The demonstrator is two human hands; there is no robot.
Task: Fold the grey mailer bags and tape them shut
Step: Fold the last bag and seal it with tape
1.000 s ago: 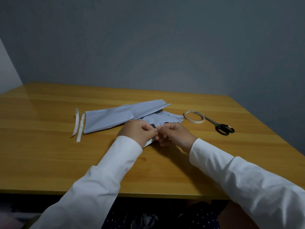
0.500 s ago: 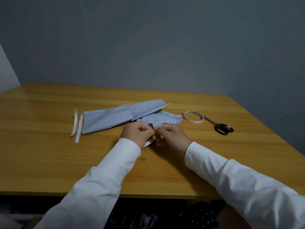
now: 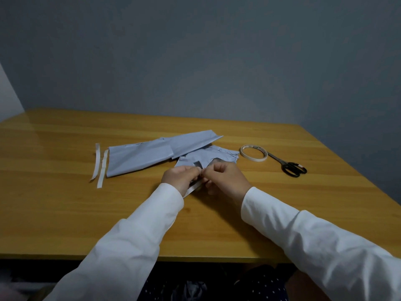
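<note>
Two hands, left hand (image 3: pixel 180 178) and right hand (image 3: pixel 225 178), apparently pinching mailer bag (image 3: pixel 208 158) edge, mid-table (image 3: pixel 65 209)

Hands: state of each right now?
Left hand: fingers curled, pinching the mailer bag edge.
Right hand: fingers curled, pinching the same edge.

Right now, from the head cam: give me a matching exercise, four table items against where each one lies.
Things:
1. tape roll
2. scissors
3. two white strips
4. long folded mailer bag

Places:
A. farthest right
B. far left, beside the bag's end
C. between the small mailer bag and the scissors
D. lying flat behind the two hands

Pairs: 1-C, 2-A, 3-B, 4-D
</note>
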